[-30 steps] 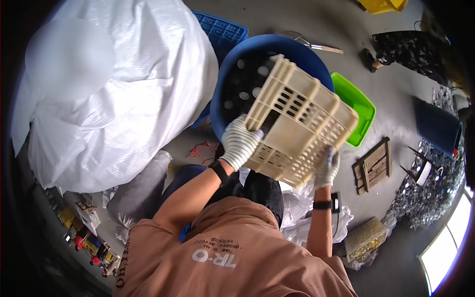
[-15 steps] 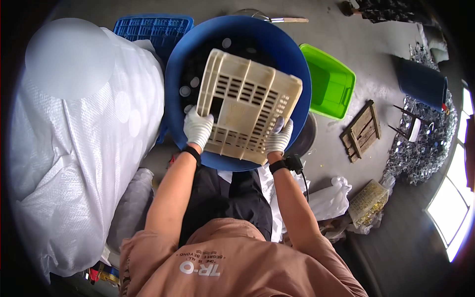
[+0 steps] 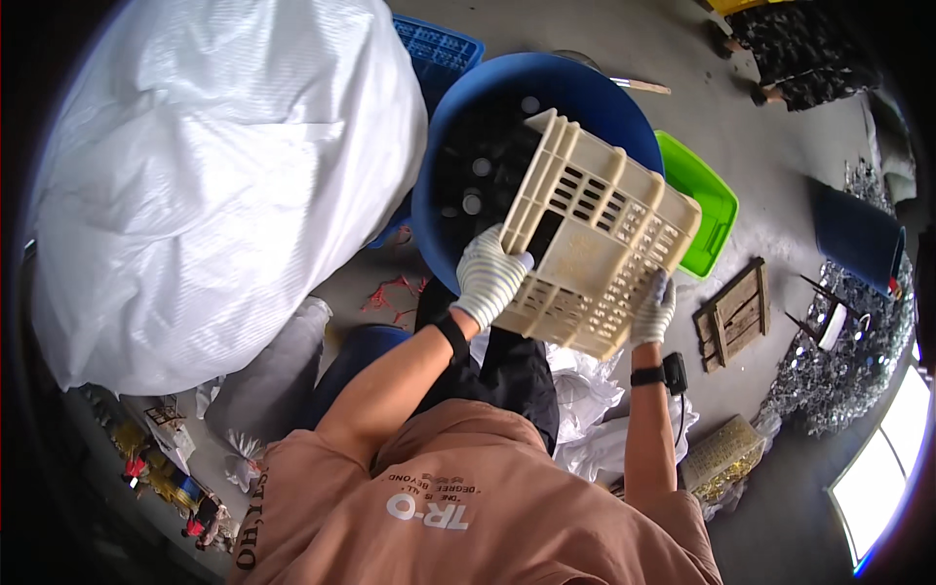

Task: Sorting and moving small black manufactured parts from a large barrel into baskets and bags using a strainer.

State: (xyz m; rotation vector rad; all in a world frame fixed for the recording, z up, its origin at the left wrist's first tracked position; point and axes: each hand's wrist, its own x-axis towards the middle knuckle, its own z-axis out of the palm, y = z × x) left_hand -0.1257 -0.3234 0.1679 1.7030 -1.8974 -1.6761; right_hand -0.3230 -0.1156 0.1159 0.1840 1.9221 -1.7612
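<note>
A cream plastic crate (image 3: 585,255) with slotted faces is tilted above the near right rim of a large round blue tub (image 3: 600,90). My left hand (image 3: 487,276), in a striped knit glove, grips the crate's near left edge. On the near right side, my right hand (image 3: 654,310), gloved likewise, closes on the crate's edge; some of its fingers are hidden. Inside the tub lies a dark mass (image 3: 475,161) with several pale round spots, too blurred to name. The crate covers part of the tub's inside.
A huge white woven sack (image 3: 234,185) bulges at the left. A blue crate (image 3: 439,54) stands behind the tub, a lime-green bin (image 3: 717,219) to its right. Farther right are a wooden panel (image 3: 733,314), a blue barrel (image 3: 858,239) and silvery scrap (image 3: 819,370). Another person's legs (image 3: 804,54) show far right.
The view has shifted, so the surroundings sit elsewhere in it. Both hands have carried the crate right and a little nearer to me relative to the tub, keeping their grip.
</note>
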